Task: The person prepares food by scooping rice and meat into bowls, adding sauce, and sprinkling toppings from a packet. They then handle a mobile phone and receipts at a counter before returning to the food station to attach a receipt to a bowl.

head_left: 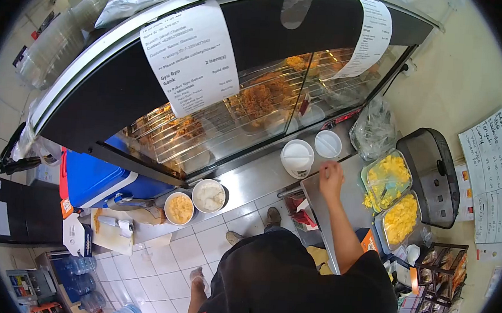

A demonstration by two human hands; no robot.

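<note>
My right hand (332, 175) is over the steel counter, its fingers curled; what they hold, if anything, is hidden. Just left of it stands a white round device (297, 158) with a small dark display. A white round lid-like piece (328, 144) lies behind the hand. Low over the tiled floor hangs my left hand (197, 276), apart from any counter, its fingers too small and blurred to read. Two white tubs, one with orange-yellow food (179, 208) and one with pale food (209, 196), sit at the counter's left part.
A glass-fronted warmer (255, 98) with fried food on racks spans the back. Clear containers of yellow food (400, 219) and a black basket (433, 178) stand at right. A blue cooler box (95, 177) is at left; water bottles (82, 284) are on the floor.
</note>
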